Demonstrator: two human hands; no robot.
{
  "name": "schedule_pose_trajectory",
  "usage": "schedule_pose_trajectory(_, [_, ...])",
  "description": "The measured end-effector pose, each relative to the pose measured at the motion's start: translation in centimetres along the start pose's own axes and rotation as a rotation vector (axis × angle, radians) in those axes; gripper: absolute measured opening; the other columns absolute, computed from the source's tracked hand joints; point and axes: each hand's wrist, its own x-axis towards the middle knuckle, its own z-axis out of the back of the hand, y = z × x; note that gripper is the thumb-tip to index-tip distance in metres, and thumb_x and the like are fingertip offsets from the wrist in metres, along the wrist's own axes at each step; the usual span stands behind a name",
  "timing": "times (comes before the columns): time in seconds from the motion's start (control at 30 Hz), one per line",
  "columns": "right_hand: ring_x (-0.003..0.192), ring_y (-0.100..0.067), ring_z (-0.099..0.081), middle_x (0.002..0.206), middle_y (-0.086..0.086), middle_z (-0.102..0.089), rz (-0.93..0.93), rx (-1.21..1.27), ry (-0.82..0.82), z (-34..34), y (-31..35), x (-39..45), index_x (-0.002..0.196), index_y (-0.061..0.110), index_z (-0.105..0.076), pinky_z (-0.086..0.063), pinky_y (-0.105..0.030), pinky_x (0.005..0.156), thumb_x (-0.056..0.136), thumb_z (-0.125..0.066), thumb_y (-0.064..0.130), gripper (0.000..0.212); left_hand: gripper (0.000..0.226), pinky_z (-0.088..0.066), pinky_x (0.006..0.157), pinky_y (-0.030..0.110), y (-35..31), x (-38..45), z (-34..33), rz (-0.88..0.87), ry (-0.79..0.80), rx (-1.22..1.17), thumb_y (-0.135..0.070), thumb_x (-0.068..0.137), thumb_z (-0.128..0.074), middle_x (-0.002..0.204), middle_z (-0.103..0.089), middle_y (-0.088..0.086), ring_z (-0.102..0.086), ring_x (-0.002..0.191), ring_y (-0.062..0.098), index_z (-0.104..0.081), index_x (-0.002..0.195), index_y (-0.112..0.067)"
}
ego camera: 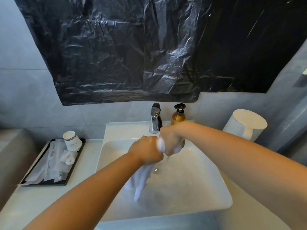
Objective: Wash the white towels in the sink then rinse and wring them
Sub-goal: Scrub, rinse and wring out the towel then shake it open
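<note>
White towel (pixel 141 181) wrung over the sink (pixel 207 185), gripped in both hands.

Left hand (pixel 147 151) and right hand (pixel 171 141) clenched tight on the towel's bunched top, tail hanging into the basin; best twisted in opposite directions, kept low. Left to right on the pale surface (pixel 33 201): black tray (pixel 64 181) with paper cups (pixel 72 141), chrome faucet (pixel 155 118), amber pump bottle (pixel 179 115), white kettle (pixel 245 125). Black plastic sheet (pixel 149 47) above, on the wall.

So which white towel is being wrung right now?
The one over the sink, gripped by both the left hand and right hand; the rolled towel lies untouched on the tray.
</note>
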Motion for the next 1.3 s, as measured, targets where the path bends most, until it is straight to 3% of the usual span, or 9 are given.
schedule_pose_trajectory(0.13, [0.061, -0.023, -0.062, 0.084, -0.011, -0.072, -0.017, 0.138, 0.079, -1.0, -0.4, 0.6, 0.101, 0.005, -0.068, -0.048, -0.025, 0.053, 0.073, -0.070, 0.027, 0.036, 0.044, -0.041, 0.070, 0.031, 0.4, -0.3, -1.2, -0.033, -0.069, 0.020, -0.038, 0.079, -0.068, 0.110, -0.064, 0.001, -0.060, 0.099, 0.027, -0.052, 0.119, -0.025])
schedule_pose_trajectory(0.23, [0.058, -0.019, -0.058, 0.069, -0.003, -0.067, 0.025, 0.352, -0.002, -1.3, -1.3, -0.3, 0.087, 0.012, -0.066, -0.046, -0.024, 0.054, 0.075, -0.071, 0.021, 0.016, 0.036, -0.045, 0.066, 0.028, 1.1, -0.5, -1.5, 0.006, -0.164, -0.303, -0.038, 0.067, -0.074, 0.094, -0.068, -0.003, -0.062, 0.087, 0.021, -0.063, 0.100, -0.030])
schedule_pose_trajectory(0.4, [0.100, -0.015, -0.061, 0.133, 0.004, -0.044, 0.264, 0.811, -0.561, -3.3, -3.2, -3.7, 0.138, 0.031, -0.040, -0.058, -0.028, 0.076, 0.075, -0.079, 0.018, 0.075, 0.022, -0.046, 0.060, 0.025, 1.6, -0.4, 0.4, 0.147, -0.083, -0.914, -0.012, 0.051, -0.070, 0.062, -0.065, 0.001, -0.055, 0.057, 0.016, -0.067, 0.072, -0.006])
schedule_pose_trajectory(0.57, [0.145, -0.033, -0.026, 0.157, -0.013, -0.019, 0.421, -0.159, -1.231, -6.2, -4.7, -3.2, 0.150, 0.022, -0.029, -0.038, -0.044, 0.111, 0.083, -0.069, 0.011, 0.078, 0.006, -0.047, 0.055, 0.026, 1.0, -0.3, 2.3, 0.066, 0.151, -1.282, -0.004, 0.059, -0.060, 0.061, -0.055, 0.015, -0.055, 0.054, 0.022, -0.065, 0.060, -0.004])
schedule_pose_trajectory(0.73, [0.140, -0.044, -0.029, 0.152, -0.018, -0.028, 0.588, -0.511, -1.331, -3.2, -4.8, -1.0, 0.144, 0.018, -0.037, -0.033, -0.063, 0.108, 0.098, -0.052, 0.019, 0.048, 0.017, -0.042, 0.051, 0.023, -1.1, 0.4, 3.1, -0.071, 0.497, -1.214, 0.003, 0.063, -0.051, 0.060, -0.053, 0.007, -0.050, 0.049, 0.016, -0.058, 0.077, -0.004])
schedule_pose_trajectory(0.8, [0.116, -0.041, -0.055, 0.135, -0.019, -0.052, 0.672, -0.625, -1.295, -1.5, -5.2, -0.9, 0.124, 0.013, -0.058, -0.056, -0.051, 0.080, 0.094, -0.059, 0.014, 0.031, 0.012, -0.042, 0.051, 0.022, -1.6, 0.5, 3.3, -0.104, 0.566, -1.121, 0.003, 0.065, -0.053, 0.057, -0.052, 0.006, -0.049, 0.047, 0.015, -0.055, 0.074, -0.005])
schedule_pose_trajectory(0.9, [0.070, -0.027, -0.056, 0.089, -0.009, -0.063, 0.680, -0.718, -1.103, -0.2, -5.2, -1.5, 0.091, 0.012, -0.066, -0.043, -0.027, 0.042, 0.069, -0.078, 0.005, 0.027, 0.014, -0.044, 0.053, 0.023, -1.9, 0.7, 2.9, -0.091, 0.463, -0.927, 0.006, 0.069, -0.064, 0.052, -0.054, 0.005, -0.050, 0.046, 0.015, -0.054, 0.070, -0.004])
schedule_pose_trajectory(1.03, [0.086, -0.025, -0.060, 0.103, -0.004, -0.062, 0.327, -0.661, -0.648, 0.3, -2.8, -2.2, 0.109, 0.015, -0.060, -0.050, -0.035, 0.062, 0.081, -0.069, 0.014, 0.030, 0.028, -0.044, 0.054, 0.023, -2.0, 1.0, 1.9, -0.005, 0.233, -0.758, 0.007, 0.078, -0.065, 0.047, -0.058, 0.001, -0.053, 0.044, 0.013, -0.055, 0.056, -0.007])
schedule_pose_trajectory(1.3, [0.071, -0.022, -0.047, 0.069, 0.001, -0.039, 0.149, -0.654, -0.414, 1.3, 0.3, -2.2, 0.085, 0.017, -0.052, -0.042, -0.033, 0.063, 0.082, -0.060, 0.015, 0.009, 0.021, -0.035, 0.050, 0.022, -1.8, 1.3, -0.9, 0.113, -0.059, -0.567, -0.008, 0.076, -0.065, 0.061, -0.056, 0.000, -0.047, 0.054, 0.013, -0.050, 0.063, -0.015])
